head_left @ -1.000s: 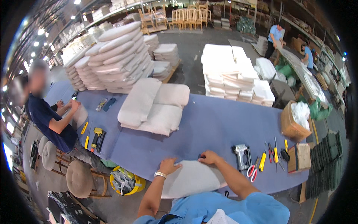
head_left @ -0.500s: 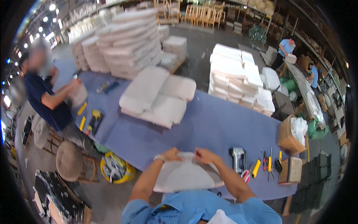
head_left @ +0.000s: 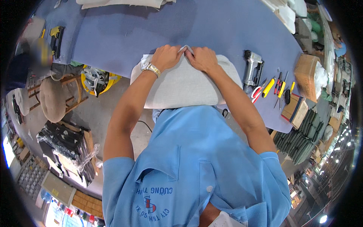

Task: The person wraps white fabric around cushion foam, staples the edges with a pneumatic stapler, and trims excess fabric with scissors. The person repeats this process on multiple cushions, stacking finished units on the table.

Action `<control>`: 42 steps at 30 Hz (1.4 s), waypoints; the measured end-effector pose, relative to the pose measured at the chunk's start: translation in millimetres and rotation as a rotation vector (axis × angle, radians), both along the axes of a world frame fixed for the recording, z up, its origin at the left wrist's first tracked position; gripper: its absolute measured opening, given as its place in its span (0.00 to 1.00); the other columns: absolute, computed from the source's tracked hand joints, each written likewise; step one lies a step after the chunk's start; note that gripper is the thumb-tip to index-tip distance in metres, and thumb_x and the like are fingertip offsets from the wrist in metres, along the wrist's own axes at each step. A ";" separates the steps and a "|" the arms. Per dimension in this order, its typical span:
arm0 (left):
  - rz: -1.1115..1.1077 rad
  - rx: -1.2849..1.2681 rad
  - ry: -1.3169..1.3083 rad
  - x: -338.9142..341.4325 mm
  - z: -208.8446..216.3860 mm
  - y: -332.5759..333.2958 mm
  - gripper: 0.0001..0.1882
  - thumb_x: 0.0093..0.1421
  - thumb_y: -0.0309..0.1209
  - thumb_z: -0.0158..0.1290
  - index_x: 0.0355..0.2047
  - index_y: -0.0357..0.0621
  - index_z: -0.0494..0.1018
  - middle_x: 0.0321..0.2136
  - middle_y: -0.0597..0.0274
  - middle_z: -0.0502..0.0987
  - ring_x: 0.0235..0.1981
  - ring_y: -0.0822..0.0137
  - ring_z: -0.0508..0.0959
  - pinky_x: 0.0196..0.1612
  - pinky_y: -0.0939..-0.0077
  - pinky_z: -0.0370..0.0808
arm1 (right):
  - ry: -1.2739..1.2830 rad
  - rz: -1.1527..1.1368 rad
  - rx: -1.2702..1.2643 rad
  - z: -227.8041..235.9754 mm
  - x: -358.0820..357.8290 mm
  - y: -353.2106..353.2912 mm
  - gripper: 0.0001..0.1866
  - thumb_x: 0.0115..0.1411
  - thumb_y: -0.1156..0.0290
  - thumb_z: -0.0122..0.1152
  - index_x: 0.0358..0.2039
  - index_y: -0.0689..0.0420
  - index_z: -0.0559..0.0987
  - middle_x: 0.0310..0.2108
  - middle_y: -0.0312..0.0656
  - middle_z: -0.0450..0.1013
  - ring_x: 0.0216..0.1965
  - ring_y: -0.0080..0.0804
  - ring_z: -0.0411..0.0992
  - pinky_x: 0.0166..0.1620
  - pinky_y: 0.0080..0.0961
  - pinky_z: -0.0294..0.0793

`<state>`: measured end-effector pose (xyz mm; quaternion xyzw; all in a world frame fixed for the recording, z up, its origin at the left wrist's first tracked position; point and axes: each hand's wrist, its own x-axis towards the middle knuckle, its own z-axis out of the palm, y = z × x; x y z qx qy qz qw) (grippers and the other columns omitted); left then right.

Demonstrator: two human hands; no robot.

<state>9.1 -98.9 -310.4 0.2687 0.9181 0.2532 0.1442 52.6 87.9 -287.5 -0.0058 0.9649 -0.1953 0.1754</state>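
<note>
A light grey fabric-covered seat pad (head_left: 185, 87) lies at the table's near edge, against the front of my blue shirt. My left hand (head_left: 165, 57), with a metal watch on the wrist, is closed on the fabric at the pad's far edge. Close beside it my right hand (head_left: 202, 60) grips the same edge, its thumb and fingers pinching cloth. Between the two hands a small fold of fabric (head_left: 185, 48) stands up in a peak. The pad's underside is hidden.
Right of the pad lie a pneumatic staple gun (head_left: 252, 70), red-handled scissors (head_left: 256, 92), a yellow cutter (head_left: 268, 87) and screwdrivers (head_left: 281, 89). Beyond them stands a cardboard box (head_left: 307, 75). A yellow container (head_left: 99, 80) and a stool (head_left: 53, 99) are at left.
The view has tilted down toward my body. My hands have come closer together on the pad's far edge, and a fabric fold now stands up between them.
</note>
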 end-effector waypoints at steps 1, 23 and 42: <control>-0.018 -0.021 -0.023 -4.4 2.7 2.0 0.24 0.73 0.49 0.45 0.40 0.43 0.82 0.25 0.39 0.81 0.30 0.36 0.81 0.36 0.44 0.79 | 0.007 -0.005 0.010 -0.3 -4.6 1.9 0.25 0.67 0.48 0.52 0.34 0.57 0.86 0.30 0.59 0.81 0.35 0.63 0.80 0.42 0.56 0.78; -0.025 -0.139 -0.072 -39.5 -23.4 11.3 0.26 0.74 0.49 0.42 0.39 0.41 0.80 0.26 0.38 0.81 0.30 0.38 0.83 0.37 0.45 0.79 | -0.366 0.115 -0.108 -15.8 -50.4 83.7 0.35 0.66 0.34 0.51 0.37 0.57 0.87 0.29 0.56 0.81 0.34 0.58 0.80 0.41 0.49 0.78; -0.063 -0.262 -0.202 -53.1 -17.7 14.4 0.29 0.73 0.54 0.41 0.48 0.44 0.82 0.36 0.41 0.84 0.42 0.42 0.83 0.46 0.49 0.79 | -0.261 0.074 -0.034 -34.9 -38.0 102.0 0.38 0.70 0.35 0.44 0.34 0.59 0.87 0.31 0.57 0.81 0.38 0.59 0.79 0.44 0.52 0.77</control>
